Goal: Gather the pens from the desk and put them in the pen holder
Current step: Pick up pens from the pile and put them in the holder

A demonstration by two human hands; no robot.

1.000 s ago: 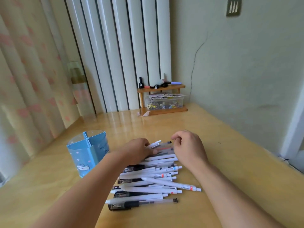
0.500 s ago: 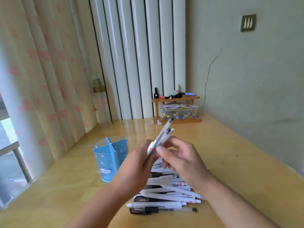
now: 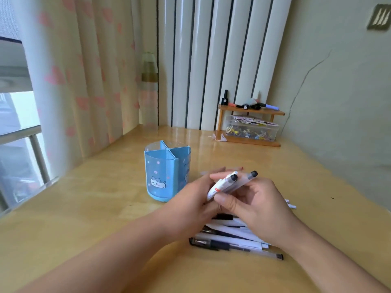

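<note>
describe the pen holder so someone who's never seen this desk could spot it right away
On the wooden desk, look left of the two hands and the pile of pens, toward the curtain side. The pen holder is a round, light blue cup split into compartments, with a small white cat printed on its front. It is the only blue, upright container on the desk.

Two hands [image 3: 232, 199] hold three pens [image 3: 229, 183] between them. One blue pen holder [image 3: 167, 174], split into four compartments, stands on the surface [image 3: 105, 208]. The pile of pens [image 3: 232, 240] is too overlapped to count.
</note>
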